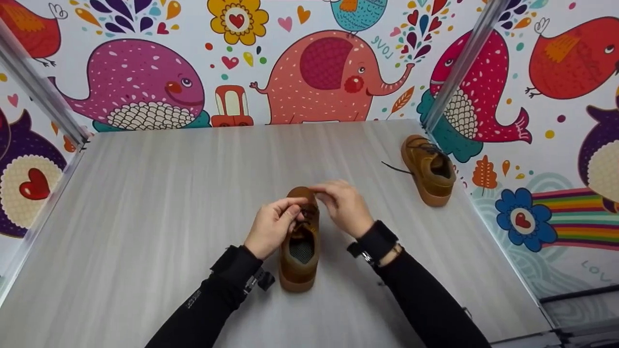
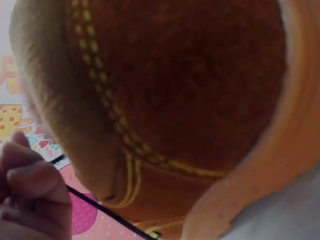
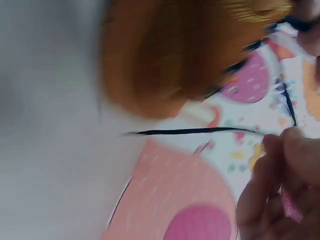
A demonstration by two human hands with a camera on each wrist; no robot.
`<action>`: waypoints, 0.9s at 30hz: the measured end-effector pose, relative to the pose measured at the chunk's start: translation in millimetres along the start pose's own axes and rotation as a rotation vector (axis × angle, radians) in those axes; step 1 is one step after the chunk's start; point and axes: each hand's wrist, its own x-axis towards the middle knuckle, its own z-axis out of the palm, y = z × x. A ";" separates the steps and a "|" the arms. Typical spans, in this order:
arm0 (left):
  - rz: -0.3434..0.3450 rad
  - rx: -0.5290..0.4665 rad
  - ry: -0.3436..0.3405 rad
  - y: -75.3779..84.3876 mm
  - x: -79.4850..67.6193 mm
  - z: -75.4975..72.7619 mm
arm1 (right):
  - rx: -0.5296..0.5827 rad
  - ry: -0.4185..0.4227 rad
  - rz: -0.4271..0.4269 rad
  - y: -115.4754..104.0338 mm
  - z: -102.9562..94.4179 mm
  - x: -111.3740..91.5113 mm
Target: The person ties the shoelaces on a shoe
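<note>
A brown lace-up shoe point(image 1: 297, 278) stands on the table between both hands, its toe pointing away and its opening towards me. Over the lacing, my left hand point(image 1: 273, 224) pinches a black shoelace with thumb and index finger. In the left wrist view that lace point(image 2: 107, 213) runs taut from the fingers to the shoe, whose heel fills most of the picture. At the right of the toe, my right hand point(image 1: 346, 208) pinches another length of black lace point(image 3: 200, 131) between thumb and fingertips. Its free end sticks out sideways in the right wrist view.
A second brown shoe point(image 1: 428, 169) stands at the back right by the side wall, one loose lace point(image 1: 396, 167) trailing left. Printed panels with cartoon animals point(image 1: 319, 77) enclose the pale wood-grain table point(image 1: 169, 208) at the back and both sides.
</note>
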 end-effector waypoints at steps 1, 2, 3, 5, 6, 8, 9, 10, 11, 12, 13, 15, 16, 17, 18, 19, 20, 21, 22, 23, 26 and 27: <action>0.000 0.002 0.002 -0.5 -0.2 0.7 | 0.088 -0.044 -0.017 -3.5 1.0 5.3; -0.002 -0.002 0.008 -0.8 -0.6 1.6 | 0.169 -0.091 -0.019 -6.2 1.9 9.4; -0.005 -0.013 0.015 -1.1 -0.9 2.6 | 0.242 -0.132 -0.002 -8.2 2.5 11.9; -0.007 -0.036 0.035 -1.6 -1.1 4.7 | 0.364 -0.193 0.076 -10.5 3.0 12.0; -0.007 -0.045 0.043 -2.0 -0.9 5.4 | 0.400 -0.204 0.111 -10.4 3.1 10.1; -0.003 -0.036 0.053 -2.0 -0.6 6.5 | 0.449 -0.208 0.169 -9.3 4.0 5.4; 0.000 -0.031 0.054 -1.9 -0.4 6.7 | 0.476 -0.211 0.190 -8.9 4.6 3.3; 0.006 -0.026 0.052 -1.7 -0.2 6.8 | 0.508 -0.217 0.205 -8.8 5.0 1.6; 0.011 -0.024 0.045 -1.3 0.0 6.7 | 0.534 -0.224 0.217 -9.1 5.1 0.3; 0.016 -0.019 0.038 -0.8 0.1 6.5 | 0.559 -0.229 0.223 -9.3 5.3 -0.6; 0.022 -0.001 0.032 -0.3 0.2 5.9 | 0.576 -0.228 0.227 -9.7 5.4 -1.0; 0.039 0.053 0.028 0.0 0.3 3.9 | 0.570 -0.210 0.231 -10.5 5.1 -1.8; 0.061 0.106 0.040 -0.7 0.6 2.3 | 0.556 -0.197 0.238 -10.6 4.8 -2.4; 0.084 0.173 0.062 -1.4 1.2 0.2 | 0.534 -0.183 0.247 -10.4 4.5 -2.9; 0.113 0.259 0.088 -2.8 2.2 -2.4 | 0.506 -0.166 0.260 -10.3 4.0 -3.4; 0.148 0.357 0.121 -4.9 3.5 -5.5 | 0.478 -0.150 0.276 -10.0 3.7 -3.9; 0.182 0.457 0.153 -7.6 4.8 -8.9 | 0.454 -0.135 0.295 -9.3 3.7 -4.5; 0.214 0.557 0.182 -10.9 6.3 -12.5 | 0.436 -0.122 0.316 -8.8 3.6 -5.1; 0.242 0.650 0.205 -14.4 7.6 -16.0 | 0.425 -0.112 0.336 -8.3 3.8 -5.6; 0.260 0.727 0.211 -17.7 8.6 -19.5 | 0.420 -0.104 0.352 -7.9 4.0 -6.0; 0.271 0.864 0.184 -28.1 9.7 -27.6 | 0.411 -0.083 0.397 -6.7 5.9 -6.8; 0.261 0.880 0.168 -31.0 9.8 -29.2 | 0.409 -0.076 0.409 -6.6 6.6 -6.9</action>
